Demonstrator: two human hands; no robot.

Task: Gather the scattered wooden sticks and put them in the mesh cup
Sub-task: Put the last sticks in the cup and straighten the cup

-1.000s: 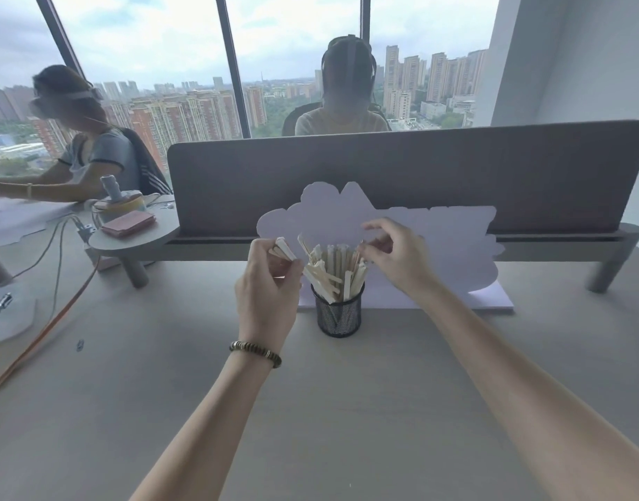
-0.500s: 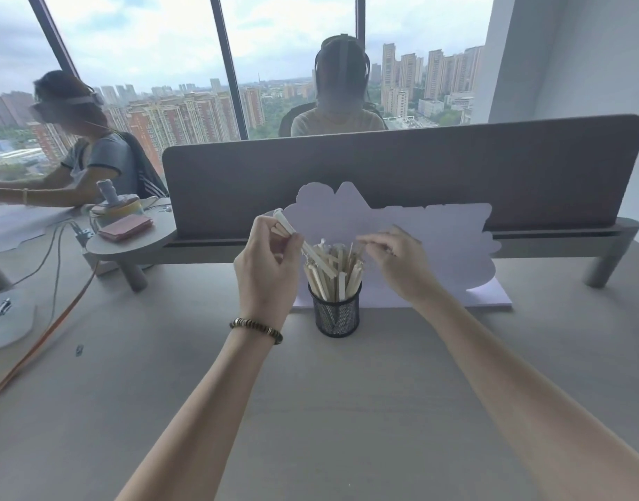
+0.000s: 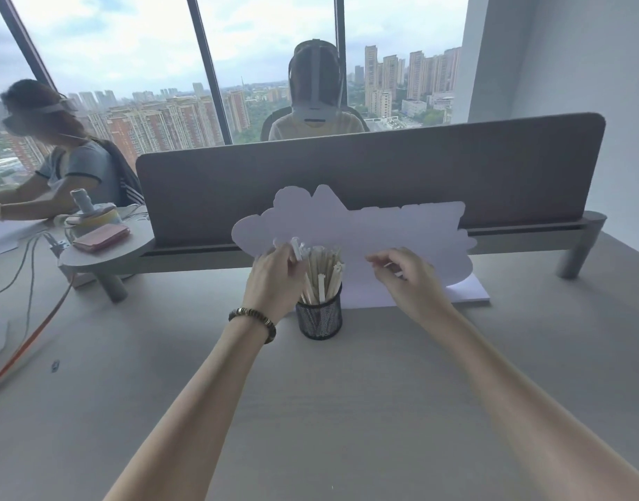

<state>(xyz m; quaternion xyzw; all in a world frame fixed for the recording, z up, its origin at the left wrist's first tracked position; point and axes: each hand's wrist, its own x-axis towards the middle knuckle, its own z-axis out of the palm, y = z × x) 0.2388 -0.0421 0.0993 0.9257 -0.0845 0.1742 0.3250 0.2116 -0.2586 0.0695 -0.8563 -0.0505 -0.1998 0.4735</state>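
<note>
A black mesh cup (image 3: pixel 319 317) stands on the desk, packed with several pale wooden sticks (image 3: pixel 321 274) that poke up out of it. My left hand (image 3: pixel 276 274), with a bead bracelet on its wrist, is just left of the cup's top and pinches a few sticks (image 3: pixel 297 247) whose ends lean over the cup. My right hand (image 3: pixel 406 278) hovers to the right of the cup, away from the sticks, fingers curled together; whether it holds anything thin is unclear.
A lilac cloud-shaped card (image 3: pixel 354 226) leans on the grey desk divider (image 3: pixel 368 175) behind the cup, over a white sheet (image 3: pixel 466 292). A round side shelf (image 3: pixel 104 247) with a pink case sits at left, near orange and grey cables (image 3: pixel 32 334). Two people sit beyond.
My right hand has drawn away from the cup's sticks toward the right. My left hand has brought its sticks closer over the cup's top.
</note>
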